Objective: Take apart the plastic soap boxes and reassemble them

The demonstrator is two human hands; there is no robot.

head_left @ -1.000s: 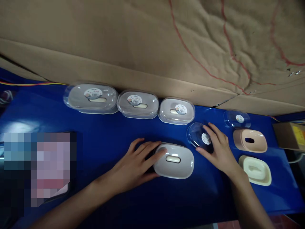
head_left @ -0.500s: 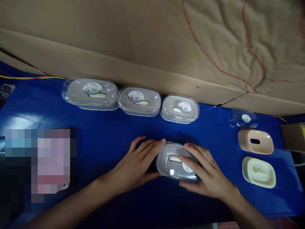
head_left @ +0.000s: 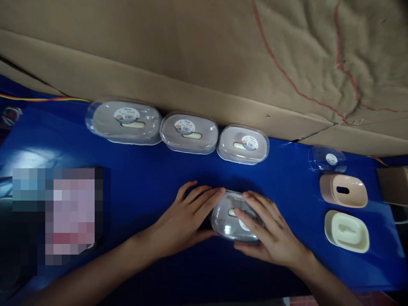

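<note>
A lidded soap box [head_left: 227, 219], grey under its clear lid with a pale slot and a round sticker, stands on the blue table between my hands. My left hand [head_left: 188, 212] curves around its left end, fingertips at the far corner and thumb at the near side. From the right, my right hand [head_left: 269, 225] grips the box, its fingers over the lid and partly hiding the sticker, its thumb along the near side. In a row behind stand three similar lidded soap boxes [head_left: 127, 121], [head_left: 189, 132], [head_left: 243, 144].
At the right are a loose clear lid [head_left: 327, 159], a peach slotted tray [head_left: 357, 191] and a cream tray [head_left: 358, 236]. A cardboard wall [head_left: 191, 51] closes off the back of the blue table [head_left: 143, 170]. A blurred-out object [head_left: 72, 212] lies at the left.
My right hand has shifted slightly left over the lid, covering more of the slot and sticker. My left hand keeps its place at the box's left end. The view has moved a little.
</note>
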